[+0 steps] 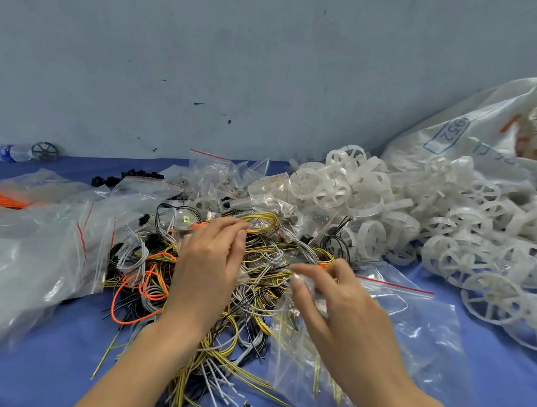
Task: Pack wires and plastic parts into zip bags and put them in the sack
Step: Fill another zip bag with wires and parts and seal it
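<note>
A tangled heap of yellow, grey, black and orange wires (149, 278) lies on the blue cloth in front of me. My left hand (210, 262) reaches over the heap, its fingertips on a coil of yellow wire (261, 223). My right hand (333, 305) pinches the mouth of a clear zip bag (410, 331) with a red seal strip, which lies to the right of the heap. White plastic wheel parts (368, 203) are piled at the right. The white sack (473, 131) lies behind them at the far right.
Several clear zip bags (38, 246) are heaped at the left, and filled small bags (230, 182) sit behind the wires. Orange wire (6, 200) lies at the far left. A water bottle (12, 152) and a dark wheel (45, 151) rest by the grey wall.
</note>
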